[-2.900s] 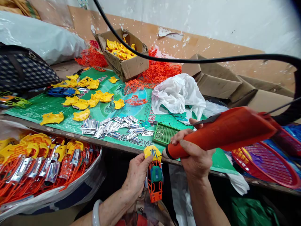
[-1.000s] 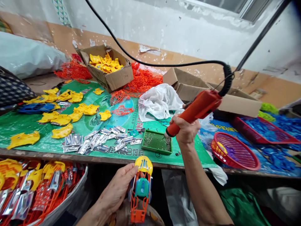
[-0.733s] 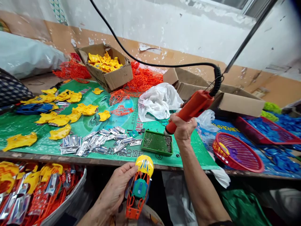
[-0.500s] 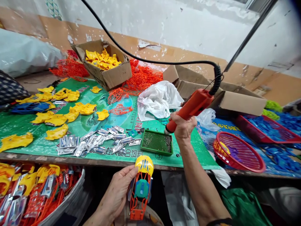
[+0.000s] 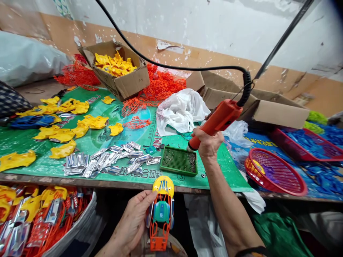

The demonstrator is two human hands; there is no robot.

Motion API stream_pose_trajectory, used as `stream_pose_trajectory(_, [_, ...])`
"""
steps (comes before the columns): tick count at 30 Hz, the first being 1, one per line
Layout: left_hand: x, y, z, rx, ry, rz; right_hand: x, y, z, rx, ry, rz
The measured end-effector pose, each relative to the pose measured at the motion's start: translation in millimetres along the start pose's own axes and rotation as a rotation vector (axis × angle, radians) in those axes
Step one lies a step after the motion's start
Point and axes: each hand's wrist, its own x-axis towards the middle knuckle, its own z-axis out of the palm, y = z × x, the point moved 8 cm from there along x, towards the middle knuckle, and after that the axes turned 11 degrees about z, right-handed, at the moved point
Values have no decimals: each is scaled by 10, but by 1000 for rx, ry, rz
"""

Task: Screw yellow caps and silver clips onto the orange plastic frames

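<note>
Between the thumb and fingers of my left hand (image 5: 136, 216) is a toy car body (image 5: 161, 214), with a yellow front, an orange frame and a teal middle piece. It is held in front of the table's edge. My right hand (image 5: 210, 142) is wrapped round an orange electric screwdriver (image 5: 218, 121) that hangs from a black coiled cord. The tool's tip points down at the right end of a green tray (image 5: 174, 162) of small screws. Left of the tray lies a pile of shiny silver plates (image 5: 107, 159).
Yellow shells (image 5: 63, 135) lie across the table's left. A cardboard box (image 5: 131, 84) of yellow parts and orange frames (image 5: 168, 84) stand behind, beside a white cloth (image 5: 179, 110). A red basket (image 5: 276, 171) sits at right. Below left, a sack (image 5: 77, 228) holds assembled parts.
The view has shifted very slightly. Both hands keep their holds, and the screwdriver tip stays at the tray's right end.
</note>
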Motion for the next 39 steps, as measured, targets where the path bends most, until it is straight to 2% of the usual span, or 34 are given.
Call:
stream_pose_trajectory(8, [14, -28, 46, 36, -75, -4, -35, -2, 22, -25, 17, 5])
stream_pose_trajectory(13, [45, -60, 35, 100, -18, 14, -9, -31, 15, 3, 11, 9])
stream_pose_trajectory(19, [84, -118, 2, 84, -8, 70, -48, -274, 29, 101, -40, 2])
stream_pose_trajectory(23, [94, -139, 12, 67, -29, 57, -324, -572, 89, 210, -164, -8])
stream_pose_trajectory(26, [88, -113, 73, 49, -81, 68, -646, -668, 202, 233, -302, 91])
stream_pose_trajectory(29, [78, -84, 80, 24, -62, 80, -941, -650, 313, 242, -386, 197])
stream_pose_trajectory(32, [69, -72, 88, 11, -64, 76, -1121, -585, 386, 257, -427, 257])
stream_pose_trajectory(39, [85, -104, 77, -1, -88, 63, -1224, -445, 363, 263, -410, 283])
